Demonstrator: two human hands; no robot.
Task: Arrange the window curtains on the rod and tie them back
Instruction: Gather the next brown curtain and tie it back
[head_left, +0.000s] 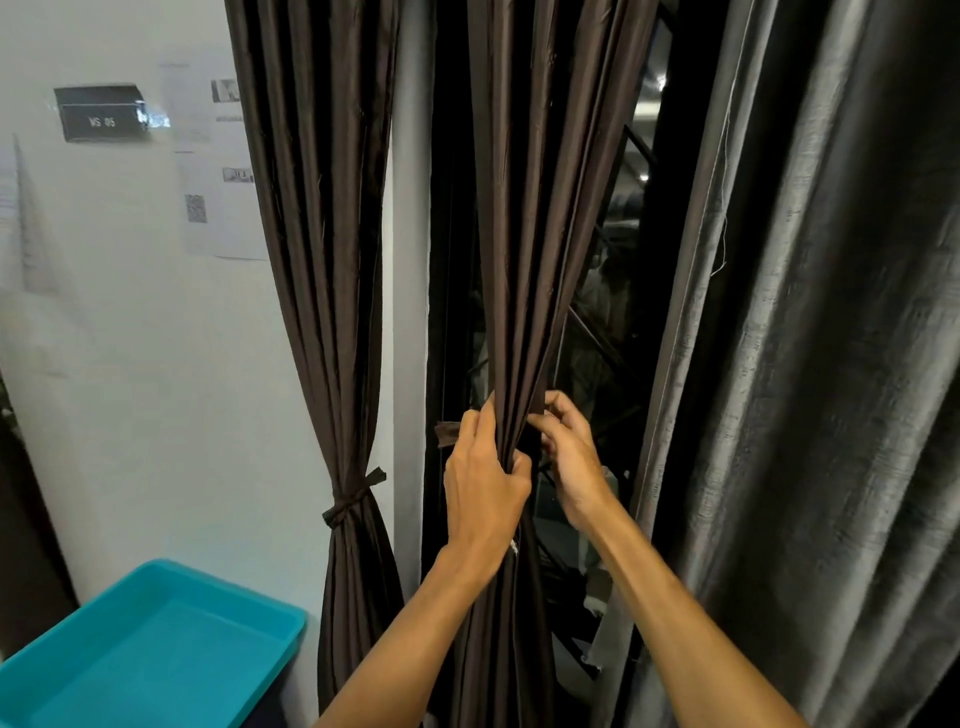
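teal tray (156, 649) btm-left | black sign (101, 111) "vs 05" on wall (130, 364) | paper w/ qr code (196, 208)

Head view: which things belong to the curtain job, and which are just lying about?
Job: middle brown curtain, tie strip, left hand, right hand, tied left curtain.
Lying about: teal tray, wall papers, black VS 05 sign.

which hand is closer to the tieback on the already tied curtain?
Left. The left hand grips the middle curtain just right of that tieback; the right hand pinches the curtain's far side, farther right.
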